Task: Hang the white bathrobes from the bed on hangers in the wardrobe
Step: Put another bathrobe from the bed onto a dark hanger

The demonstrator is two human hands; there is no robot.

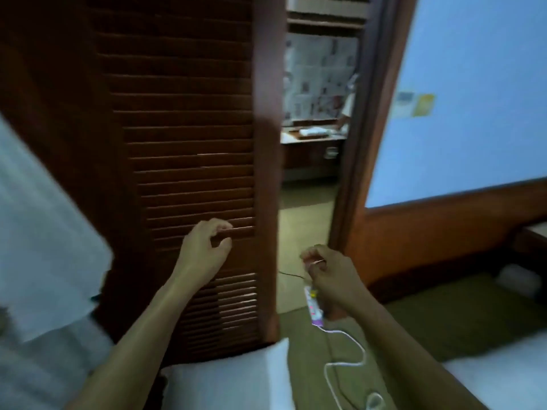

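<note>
A white bathrobe (44, 220) hangs blurred at the left edge, beside the brown louvred wardrobe door (189, 143). My left hand (204, 247) is raised in front of the door's lower slats, fingers loosely curled, thumb and forefinger apart, holding nothing. My right hand (328, 276) hovers over the floor to the right of the door, its fingers curled in with nothing visible in them. No hanger shows. White bedding (231, 377) lies under my forearms.
A purple-and-white power strip (314, 306) lies on the green floor, its white cord (349, 353) looping toward me. Past the door's edge an opening (313, 137) shows a back room with a desk. A blue wall with wood panelling (458, 113) stands right.
</note>
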